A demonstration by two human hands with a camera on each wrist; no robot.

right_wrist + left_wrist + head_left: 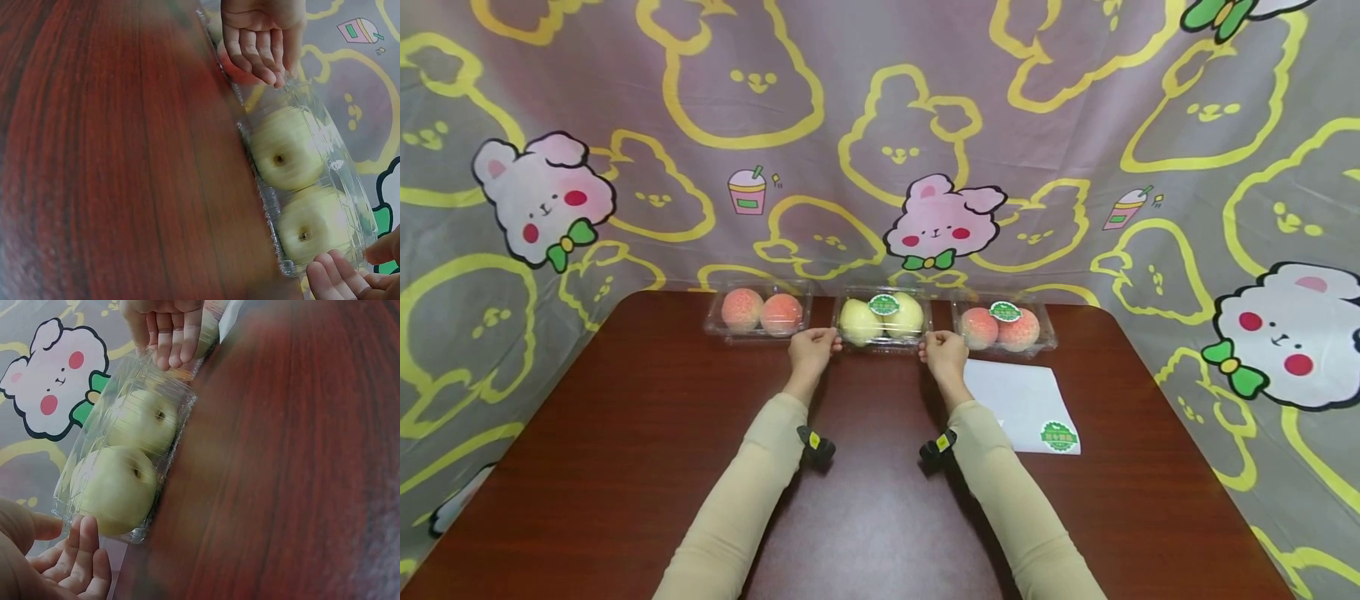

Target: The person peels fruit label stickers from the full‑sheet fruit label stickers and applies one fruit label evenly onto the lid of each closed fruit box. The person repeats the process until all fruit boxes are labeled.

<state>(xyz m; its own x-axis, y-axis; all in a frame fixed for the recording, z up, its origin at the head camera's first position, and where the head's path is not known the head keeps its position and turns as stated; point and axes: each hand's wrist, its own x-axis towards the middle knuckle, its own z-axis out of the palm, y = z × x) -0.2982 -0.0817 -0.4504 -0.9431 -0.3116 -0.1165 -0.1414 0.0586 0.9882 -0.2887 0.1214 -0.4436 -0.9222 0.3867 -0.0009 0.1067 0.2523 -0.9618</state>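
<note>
A clear plastic clamshell box point(852, 337) with two pale yellow-green fruits point(119, 487) stands at the back middle of the table. A round green sticker point(883, 306) is on its lid. At the box's left end, my left hand point(812, 353) pinches the rim between thumb and fingers. My right hand point(945, 357) pinches the opposite end the same way. In the right wrist view, the two fruits point(287, 148) lie side by side inside the box, with a hand at each end.
To the left stands a clear box of two peaches point(742, 310) without a visible sticker. A stickered box of peaches point(1019, 330) stands right. Nearer, a white sheet point(1022, 400) bears one green sticker point(1060, 436). A patterned curtain point(820, 167) hangs behind the table point(625, 433).
</note>
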